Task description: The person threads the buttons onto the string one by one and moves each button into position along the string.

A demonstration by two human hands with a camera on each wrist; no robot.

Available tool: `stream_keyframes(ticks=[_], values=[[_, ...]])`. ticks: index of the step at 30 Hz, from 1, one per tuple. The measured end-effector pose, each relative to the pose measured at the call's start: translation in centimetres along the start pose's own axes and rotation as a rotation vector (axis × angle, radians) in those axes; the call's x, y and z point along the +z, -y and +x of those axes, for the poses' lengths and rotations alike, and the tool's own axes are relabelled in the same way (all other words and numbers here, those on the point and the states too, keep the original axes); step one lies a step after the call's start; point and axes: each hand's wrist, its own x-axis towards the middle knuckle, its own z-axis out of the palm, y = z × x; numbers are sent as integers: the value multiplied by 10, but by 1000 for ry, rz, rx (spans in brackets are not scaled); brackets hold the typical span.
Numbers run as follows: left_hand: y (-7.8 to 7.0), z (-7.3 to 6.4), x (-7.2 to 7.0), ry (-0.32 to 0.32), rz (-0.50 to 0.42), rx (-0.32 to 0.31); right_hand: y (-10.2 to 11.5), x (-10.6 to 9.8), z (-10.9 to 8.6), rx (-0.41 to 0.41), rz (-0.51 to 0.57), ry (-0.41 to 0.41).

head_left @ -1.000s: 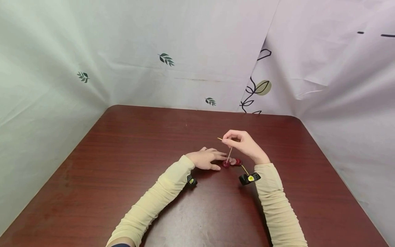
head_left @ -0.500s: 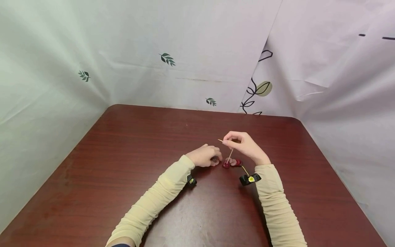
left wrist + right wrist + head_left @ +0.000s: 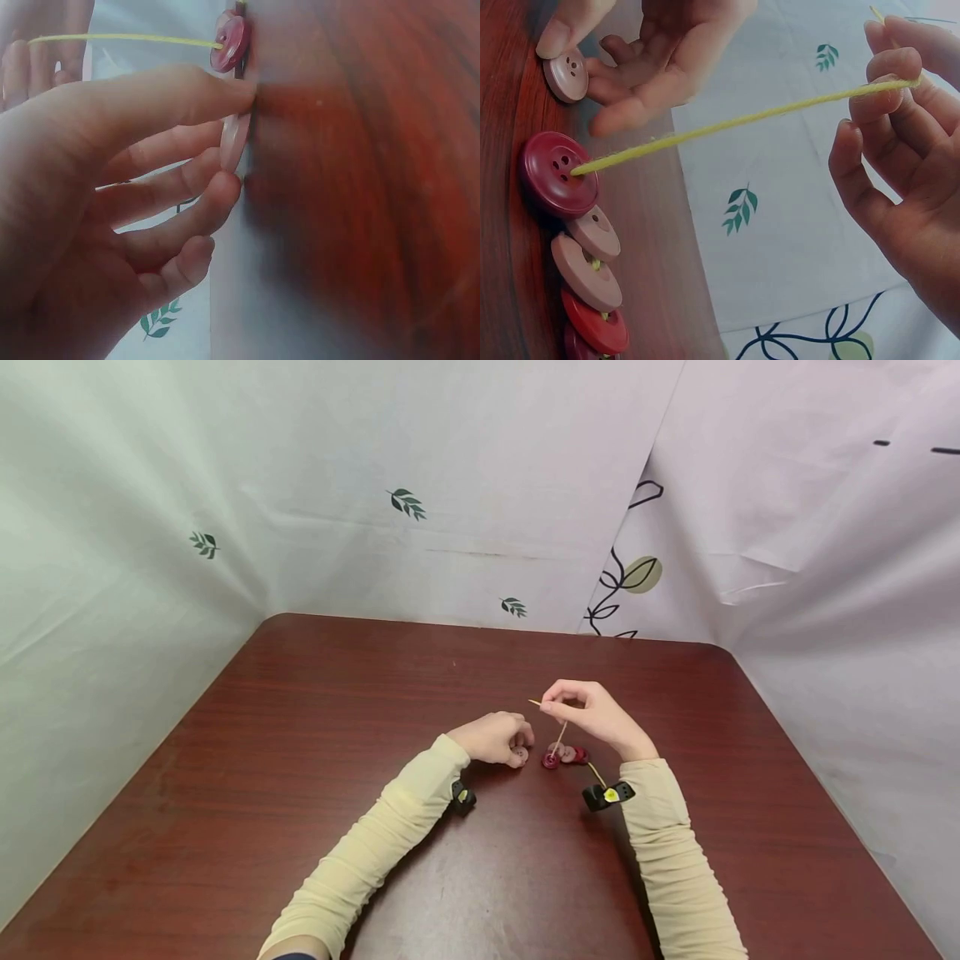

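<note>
With thumb and fingers, my left hand (image 3: 489, 737) pinches a pale pink button (image 3: 566, 81) by its edges, just above or on the tabletop; I cannot tell which. My right hand (image 3: 597, 710) is raised and holds a yellow string (image 3: 727, 126) between thumb and fingers. That string runs taut down into a hole of a dark red button (image 3: 538, 166). Behind it, several strung buttons overlap in a row: two pale pink ones, among them the larger pink button (image 3: 585, 274), then a bright red button (image 3: 600, 330) and another dark red one, partly cut off.
All of this lies on a reddish-brown wooden table (image 3: 337, 693). A white curtain (image 3: 465, 485) with leaf prints hangs behind it and at the sides. Each wrist wears a black camera, such as the right wrist camera (image 3: 597, 797). A yellow string end trails near that camera.
My left hand has drawn back leftward from the strung buttons, its outstretched fingers now curled around a pale pink button. My right hand stays nearly still, holding the string.
</note>
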Motion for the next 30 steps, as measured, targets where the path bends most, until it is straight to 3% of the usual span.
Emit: stream_keyframes(ticks=[13, 20, 30], values=[[0, -3, -6, -39, 8, 71, -1, 0, -1, -5, 14, 2], [4, -8, -22, -86, -147, 82, -4, 0, 0, -14, 14, 5], [8, -16, -42, -246, -260, 142, -7, 0, 2, -25, 14, 15]])
